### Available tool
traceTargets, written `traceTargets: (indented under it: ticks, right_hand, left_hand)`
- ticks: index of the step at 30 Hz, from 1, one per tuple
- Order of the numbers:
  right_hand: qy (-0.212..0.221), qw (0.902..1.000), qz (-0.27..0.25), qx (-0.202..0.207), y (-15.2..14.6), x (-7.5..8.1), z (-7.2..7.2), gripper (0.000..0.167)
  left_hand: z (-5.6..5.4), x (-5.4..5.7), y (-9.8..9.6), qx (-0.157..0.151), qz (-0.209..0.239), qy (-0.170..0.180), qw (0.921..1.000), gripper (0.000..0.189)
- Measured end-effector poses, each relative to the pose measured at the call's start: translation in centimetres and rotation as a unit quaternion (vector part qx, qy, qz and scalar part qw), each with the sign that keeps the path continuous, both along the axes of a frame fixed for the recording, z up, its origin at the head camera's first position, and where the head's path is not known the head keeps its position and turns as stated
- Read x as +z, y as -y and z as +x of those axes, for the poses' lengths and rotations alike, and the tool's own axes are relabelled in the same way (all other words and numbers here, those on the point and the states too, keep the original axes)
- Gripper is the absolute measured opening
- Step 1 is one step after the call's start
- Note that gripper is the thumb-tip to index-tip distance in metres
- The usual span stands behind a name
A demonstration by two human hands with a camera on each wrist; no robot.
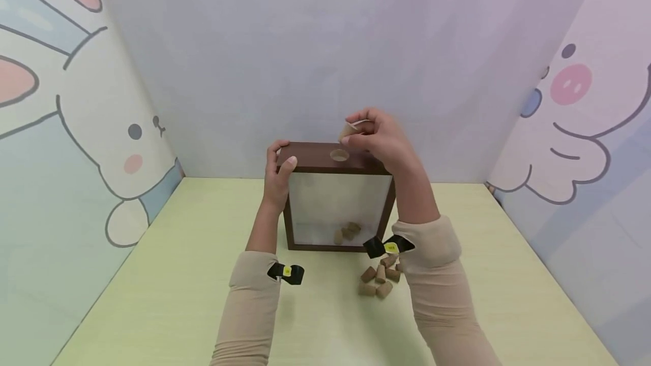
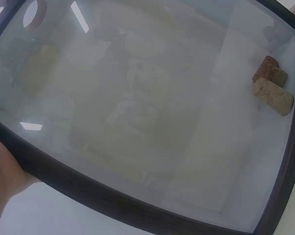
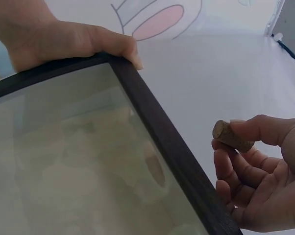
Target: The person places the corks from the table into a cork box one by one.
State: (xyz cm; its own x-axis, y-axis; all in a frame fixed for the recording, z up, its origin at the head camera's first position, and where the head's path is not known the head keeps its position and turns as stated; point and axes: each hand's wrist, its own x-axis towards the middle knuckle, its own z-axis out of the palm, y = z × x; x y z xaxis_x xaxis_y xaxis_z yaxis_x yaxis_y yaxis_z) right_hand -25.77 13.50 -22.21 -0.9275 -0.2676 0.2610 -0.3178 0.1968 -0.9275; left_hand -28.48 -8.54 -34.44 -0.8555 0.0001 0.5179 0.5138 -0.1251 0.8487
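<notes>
Right hand pinches a cork at one o'clock from the round hole; best lowered end-first, while left hand clasps the shadow box at ten o'clock.

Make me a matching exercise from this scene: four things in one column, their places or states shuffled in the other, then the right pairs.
Things:
1. Left hand
2. Right hand
3. Hole
4. Loose corks

Places and states:
A. In the top of the box
B. On the table, in front of the box
C. Gripping a top corner of the box
D. Pinching one cork

Pairs: 1-C, 2-D, 3-A, 4-B
</notes>
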Motion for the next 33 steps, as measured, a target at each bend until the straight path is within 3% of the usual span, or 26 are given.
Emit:
traceTargets:
  ticks: [7,13,19,25,29,33]
  right_hand:
    - [0.063,0.9939,0.089,0.018,1.3,0.5,-1.4,0.024]
    - [0.109,0.9824,0.147,0.038,1.6,1.3,-2.1,0.024]
    - [0.13,0.9723,0.187,0.051,1.6,1.7,-2.6,0.022]
    - [0.103,0.9746,0.194,0.045,0.9,1.5,-1.8,0.021]
    - [0.042,0.9786,0.198,0.035,-0.3,1.0,0.1,0.023]
    - [-0.001,0.9872,0.155,0.039,-1.8,0.4,2.3,0.026]
  left_hand:
    - [0.2,-0.2,0.3,-0.002,0.002,0.003,1.0,0.061]
    - [0.2,-0.3,0.5,0.003,-0.001,0.002,1.0,0.067]
    - [0.2,-0.2,0.4,0.001,0.0,-0.001,1.0,0.064]
    - [0.2,-0.4,0.1,-0.004,0.002,-0.007,1.0,0.065]
    - [0.2,-0.4,-0.1,-0.004,-0.003,-0.007,1.0,0.064]
    - [0.3,-0.3,-0.2,-0.004,-0.001,-0.002,1.0,0.062]
